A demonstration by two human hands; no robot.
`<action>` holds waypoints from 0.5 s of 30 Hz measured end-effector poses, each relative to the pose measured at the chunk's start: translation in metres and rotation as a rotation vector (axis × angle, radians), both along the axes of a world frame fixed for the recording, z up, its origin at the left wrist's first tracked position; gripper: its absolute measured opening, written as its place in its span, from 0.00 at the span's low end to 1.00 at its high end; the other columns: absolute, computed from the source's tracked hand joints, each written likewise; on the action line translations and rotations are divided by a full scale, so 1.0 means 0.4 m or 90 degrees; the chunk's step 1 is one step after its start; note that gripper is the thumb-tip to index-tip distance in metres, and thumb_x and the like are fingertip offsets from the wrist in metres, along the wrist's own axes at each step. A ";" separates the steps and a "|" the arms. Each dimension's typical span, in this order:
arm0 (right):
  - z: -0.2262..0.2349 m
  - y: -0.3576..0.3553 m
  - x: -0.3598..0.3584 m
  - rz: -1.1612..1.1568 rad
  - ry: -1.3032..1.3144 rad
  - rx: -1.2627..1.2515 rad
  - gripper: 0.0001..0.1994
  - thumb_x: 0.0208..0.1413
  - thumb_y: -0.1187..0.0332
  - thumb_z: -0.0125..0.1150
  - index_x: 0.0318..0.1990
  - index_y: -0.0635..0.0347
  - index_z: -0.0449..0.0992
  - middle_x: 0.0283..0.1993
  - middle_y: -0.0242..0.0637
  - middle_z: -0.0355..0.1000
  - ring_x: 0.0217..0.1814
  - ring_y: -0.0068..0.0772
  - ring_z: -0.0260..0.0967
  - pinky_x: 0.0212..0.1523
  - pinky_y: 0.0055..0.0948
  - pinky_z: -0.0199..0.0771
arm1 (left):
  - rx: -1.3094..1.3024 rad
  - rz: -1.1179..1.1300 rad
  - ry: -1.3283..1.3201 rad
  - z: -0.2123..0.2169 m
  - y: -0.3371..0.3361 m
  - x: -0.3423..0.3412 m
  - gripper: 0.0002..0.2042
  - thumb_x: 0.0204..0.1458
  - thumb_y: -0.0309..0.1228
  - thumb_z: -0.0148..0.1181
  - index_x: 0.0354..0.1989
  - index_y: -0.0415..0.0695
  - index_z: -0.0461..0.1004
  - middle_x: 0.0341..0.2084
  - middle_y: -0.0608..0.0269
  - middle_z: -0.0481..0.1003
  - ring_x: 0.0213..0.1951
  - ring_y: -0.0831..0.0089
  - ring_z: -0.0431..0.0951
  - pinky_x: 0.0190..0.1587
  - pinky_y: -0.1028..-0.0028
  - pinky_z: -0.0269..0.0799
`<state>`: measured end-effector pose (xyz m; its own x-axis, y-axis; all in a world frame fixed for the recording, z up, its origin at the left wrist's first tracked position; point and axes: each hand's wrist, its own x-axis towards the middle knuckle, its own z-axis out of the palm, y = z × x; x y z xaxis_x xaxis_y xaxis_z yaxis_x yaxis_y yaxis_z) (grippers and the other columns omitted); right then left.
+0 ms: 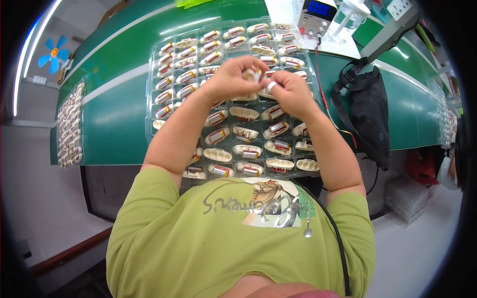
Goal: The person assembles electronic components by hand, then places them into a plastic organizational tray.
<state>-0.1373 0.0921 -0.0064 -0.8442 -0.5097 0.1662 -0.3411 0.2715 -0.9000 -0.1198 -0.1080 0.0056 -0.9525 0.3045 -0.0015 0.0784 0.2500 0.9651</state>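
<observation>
My left hand [232,78] is closed around a small cream-white plastic casing [252,75], which its fingers partly cover. Close against it, my right hand [294,94] pinches with thumb and fingertips; what lies between them is too small and hidden to name. A white band [271,86] wraps one digit of the right hand. Both hands are above a clear plastic tray [150,94] divided into compartments. It holds rows of cream oval casings, many with a silver battery cell [217,135] and red wires; others show a bare hollow shell [217,154].
A power supply [317,14] with a lit blue display stands at the far right beside a clear bottle [348,22]. Red and black leads [321,82] run along the tray's right side. A black mesh bag [365,111] lies on the green table [117,116]. Another filled tray [71,126] is far left.
</observation>
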 end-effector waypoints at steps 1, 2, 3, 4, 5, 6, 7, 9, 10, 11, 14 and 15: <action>-0.020 0.009 -0.013 -0.020 -0.055 -0.047 0.14 0.55 0.62 0.60 0.25 0.64 0.74 0.19 0.30 0.65 0.23 0.20 0.60 0.27 0.28 0.64 | -0.001 0.007 -0.006 -0.002 -0.019 -0.021 0.20 0.42 0.22 0.67 0.47 0.45 0.73 0.38 0.67 0.73 0.35 0.82 0.73 0.36 0.82 0.71; -0.005 0.013 -0.012 -0.019 -0.107 -0.106 0.13 0.57 0.64 0.59 0.25 0.62 0.73 0.19 0.24 0.63 0.23 0.15 0.56 0.25 0.24 0.58 | 0.020 0.089 0.001 -0.006 -0.053 -0.047 0.20 0.41 0.24 0.67 0.46 0.44 0.73 0.35 0.67 0.74 0.34 0.81 0.73 0.36 0.80 0.71; 0.015 0.017 -0.012 -0.018 -0.158 -0.164 0.12 0.58 0.65 0.58 0.25 0.60 0.72 0.20 0.18 0.61 0.23 0.11 0.52 0.23 0.20 0.52 | 0.040 0.172 0.009 -0.005 -0.080 -0.064 0.20 0.40 0.27 0.67 0.45 0.43 0.73 0.31 0.67 0.75 0.32 0.79 0.73 0.35 0.78 0.70; 0.009 0.026 -0.021 -0.027 -0.169 -0.126 0.12 0.58 0.65 0.58 0.24 0.59 0.71 0.20 0.17 0.59 0.23 0.10 0.50 0.23 0.19 0.50 | 0.017 0.228 0.055 -0.008 -0.100 -0.070 0.21 0.39 0.27 0.67 0.46 0.42 0.72 0.31 0.65 0.75 0.32 0.78 0.74 0.35 0.77 0.71; 0.008 0.030 -0.034 -0.041 -0.175 -0.089 0.13 0.59 0.64 0.58 0.23 0.58 0.71 0.19 0.17 0.58 0.22 0.10 0.49 0.23 0.18 0.48 | -0.008 0.278 0.105 -0.006 -0.108 -0.085 0.22 0.39 0.28 0.66 0.46 0.41 0.71 0.30 0.63 0.76 0.33 0.76 0.75 0.35 0.75 0.71; 0.005 0.021 -0.033 -0.056 -0.164 -0.087 0.14 0.59 0.63 0.58 0.23 0.57 0.70 0.19 0.17 0.57 0.22 0.10 0.47 0.23 0.18 0.46 | -0.075 0.318 0.175 -0.011 -0.110 -0.090 0.21 0.38 0.30 0.66 0.44 0.42 0.73 0.30 0.59 0.77 0.33 0.72 0.77 0.35 0.72 0.72; 0.004 0.014 -0.029 -0.051 -0.167 -0.088 0.14 0.59 0.63 0.58 0.23 0.57 0.70 0.19 0.17 0.57 0.22 0.10 0.47 0.23 0.18 0.46 | -0.078 0.322 0.173 -0.017 -0.112 -0.088 0.21 0.38 0.30 0.66 0.44 0.42 0.73 0.30 0.59 0.77 0.33 0.72 0.77 0.35 0.72 0.72; 0.004 0.010 -0.028 -0.056 -0.143 -0.064 0.14 0.60 0.63 0.58 0.23 0.57 0.70 0.19 0.17 0.58 0.22 0.10 0.47 0.23 0.19 0.47 | -0.327 0.237 0.119 -0.004 -0.095 -0.085 0.18 0.37 0.32 0.66 0.40 0.44 0.76 0.34 0.57 0.77 0.33 0.65 0.78 0.37 0.69 0.73; 0.004 0.010 -0.029 -0.053 -0.143 -0.063 0.14 0.60 0.63 0.58 0.23 0.57 0.70 0.19 0.17 0.58 0.22 0.10 0.47 0.23 0.19 0.47 | -0.384 0.214 0.055 -0.002 -0.084 -0.083 0.16 0.37 0.34 0.65 0.37 0.45 0.78 0.40 0.57 0.76 0.37 0.62 0.77 0.41 0.67 0.72; 0.002 0.009 -0.028 -0.052 -0.143 -0.066 0.14 0.60 0.62 0.57 0.23 0.57 0.70 0.19 0.18 0.58 0.22 0.10 0.47 0.23 0.19 0.47 | -0.384 0.215 0.053 -0.008 -0.078 -0.080 0.16 0.37 0.34 0.65 0.37 0.45 0.78 0.40 0.57 0.76 0.37 0.62 0.77 0.41 0.67 0.72; -0.002 0.009 -0.023 -0.050 -0.141 -0.065 0.15 0.60 0.61 0.57 0.24 0.58 0.71 0.19 0.18 0.59 0.22 0.11 0.48 0.23 0.19 0.48 | -0.529 0.194 0.234 -0.019 -0.058 -0.063 0.18 0.41 0.38 0.61 0.44 0.50 0.78 0.44 0.58 0.75 0.46 0.66 0.74 0.46 0.67 0.69; -0.004 0.011 -0.022 -0.050 -0.138 -0.063 0.15 0.60 0.61 0.57 0.24 0.58 0.71 0.19 0.19 0.60 0.22 0.11 0.48 0.24 0.19 0.48 | -0.529 0.192 0.234 -0.005 -0.052 -0.059 0.18 0.41 0.38 0.61 0.44 0.50 0.78 0.44 0.58 0.75 0.46 0.66 0.74 0.46 0.67 0.69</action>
<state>-0.1462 0.0964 -0.0079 -0.9021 -0.4309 0.0228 -0.1185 0.1966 -0.9733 -0.1433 -0.1290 0.0035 -0.9746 0.0830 0.2081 0.1619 0.9030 0.3979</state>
